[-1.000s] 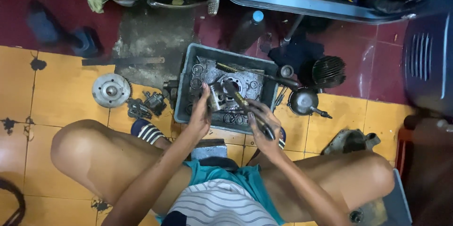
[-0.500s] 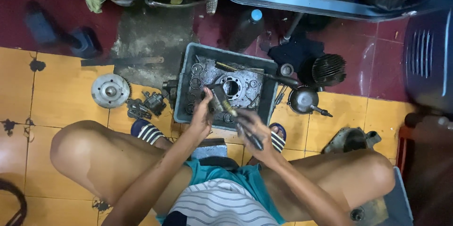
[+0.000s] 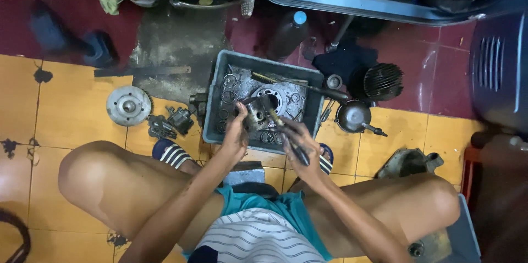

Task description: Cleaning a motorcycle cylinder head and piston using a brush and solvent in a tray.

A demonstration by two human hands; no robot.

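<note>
Fingers of the left hand (image 3: 237,134) are curling around a round metal engine part (image 3: 256,115), holding it over the near edge of the grey tray (image 3: 217,84). Right hand (image 3: 301,145) is pinching a dark-handled screwdriver (image 3: 283,131), its tip touching that part. Tray is sitting on the tiled floor (image 3: 66,109), between the knees.

One grey tray (image 3: 217,84), two striped sandals (image 3: 171,154) (partly hidden), one oil can (image 3: 355,116).
</note>
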